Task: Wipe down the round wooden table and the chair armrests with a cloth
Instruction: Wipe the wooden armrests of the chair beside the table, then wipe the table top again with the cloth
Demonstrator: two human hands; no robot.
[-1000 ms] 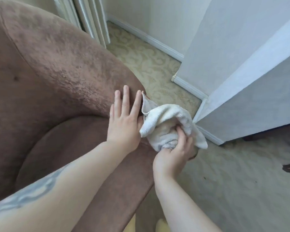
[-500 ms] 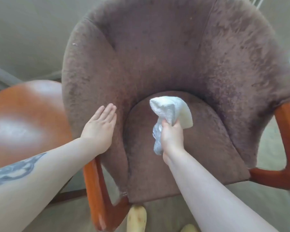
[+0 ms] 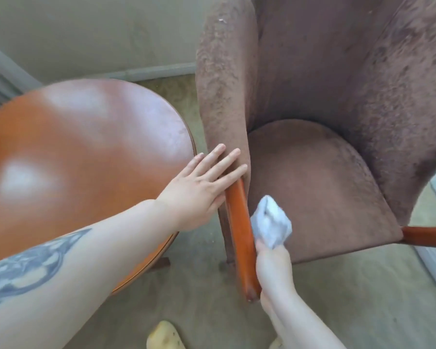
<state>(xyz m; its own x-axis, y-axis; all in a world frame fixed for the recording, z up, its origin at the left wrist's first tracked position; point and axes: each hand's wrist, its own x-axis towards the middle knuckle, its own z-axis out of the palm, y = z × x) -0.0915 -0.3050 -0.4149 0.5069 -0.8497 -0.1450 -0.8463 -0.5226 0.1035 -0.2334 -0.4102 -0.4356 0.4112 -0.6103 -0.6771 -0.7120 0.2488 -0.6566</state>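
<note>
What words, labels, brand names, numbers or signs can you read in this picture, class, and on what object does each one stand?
None. The table, chair, armrest and cloth carry no text. The forearm tattoo shows no readable letters.

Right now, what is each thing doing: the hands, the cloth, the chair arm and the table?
Left hand: open, flat against the brown plush chair side.
Right hand: closed on the white bunched cloth.
White cloth: crumpled, beside the orange wooden armrest.
Round wooden table: bare, shiny.
</note>
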